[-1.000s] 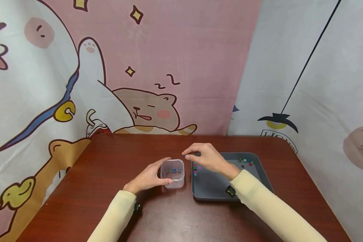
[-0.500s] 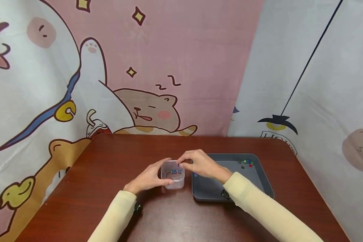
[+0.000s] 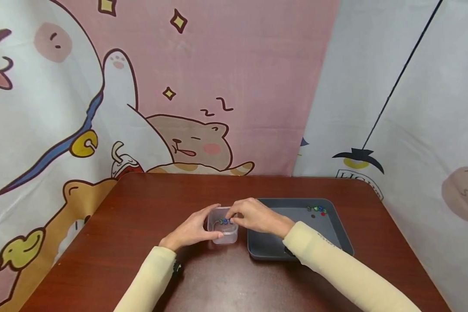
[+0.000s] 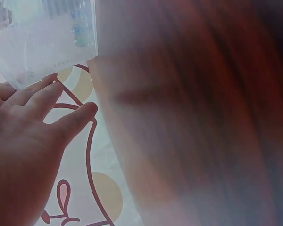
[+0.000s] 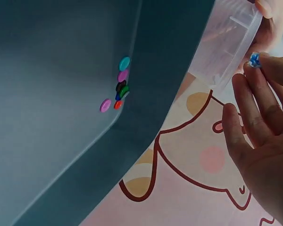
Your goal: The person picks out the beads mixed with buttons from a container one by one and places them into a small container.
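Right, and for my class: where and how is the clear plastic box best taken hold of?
Grip the clear plastic box by its near and far sides, coming from the left with thumb near and fingers far, as the left hand does. It is upright with an open top, so this likely keeps the opening free for the right hand pinching a blue bead.

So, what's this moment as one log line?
left hand: holds clear square plastic box; right hand: pinches small shiny blue bead at box; grey rectangular tray: beside box, holding small multicoloured pieces
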`<state>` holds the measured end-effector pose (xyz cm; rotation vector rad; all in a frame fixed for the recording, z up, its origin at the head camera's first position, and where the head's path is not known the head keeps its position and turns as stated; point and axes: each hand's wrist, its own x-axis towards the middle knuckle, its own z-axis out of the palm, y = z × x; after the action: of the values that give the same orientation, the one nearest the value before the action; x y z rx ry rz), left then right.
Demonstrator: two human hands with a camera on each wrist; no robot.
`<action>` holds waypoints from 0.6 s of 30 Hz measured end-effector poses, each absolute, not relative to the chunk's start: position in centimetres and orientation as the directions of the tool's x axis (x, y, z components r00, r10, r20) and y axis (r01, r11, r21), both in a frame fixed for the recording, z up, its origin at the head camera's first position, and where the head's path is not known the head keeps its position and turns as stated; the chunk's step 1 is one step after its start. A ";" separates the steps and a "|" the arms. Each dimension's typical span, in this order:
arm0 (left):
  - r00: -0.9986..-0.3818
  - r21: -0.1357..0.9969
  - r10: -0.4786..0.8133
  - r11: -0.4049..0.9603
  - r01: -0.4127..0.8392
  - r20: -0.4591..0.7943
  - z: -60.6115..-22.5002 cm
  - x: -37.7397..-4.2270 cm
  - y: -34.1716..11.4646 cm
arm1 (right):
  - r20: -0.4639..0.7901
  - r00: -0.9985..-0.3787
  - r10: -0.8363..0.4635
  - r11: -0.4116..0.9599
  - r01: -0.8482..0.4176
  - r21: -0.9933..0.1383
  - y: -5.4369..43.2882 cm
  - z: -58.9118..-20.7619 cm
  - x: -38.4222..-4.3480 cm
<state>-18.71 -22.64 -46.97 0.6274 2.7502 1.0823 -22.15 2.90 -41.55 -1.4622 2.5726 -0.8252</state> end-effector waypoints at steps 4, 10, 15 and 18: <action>-0.908 0.669 0.418 0.665 0.331 0.034 -46.9 -18.8 -22.7 | 0.182 -0.544 -0.819 0.411 -0.778 -0.476 3.0 -41.5 -22.2; -0.907 0.672 0.419 0.662 0.331 0.034 -46.9 -18.7 -22.6 | 0.195 -0.573 -0.796 0.421 -0.755 -0.503 4.0 -41.4 -22.2; -0.908 0.686 0.418 0.650 0.326 0.035 -47.0 -18.6 -22.6 | 0.225 -0.614 -0.757 0.441 -0.734 -0.517 5.3 -40.7 -22.1; -0.910 0.690 0.414 0.647 0.323 0.038 -46.9 -18.6 -22.6 | 0.246 -0.642 -0.726 0.461 -0.720 -0.519 6.1 -40.0 -22.0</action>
<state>-18.63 -22.61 -46.90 0.6153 2.7383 1.1111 -21.96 6.13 -40.01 -1.3239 2.6761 -0.9433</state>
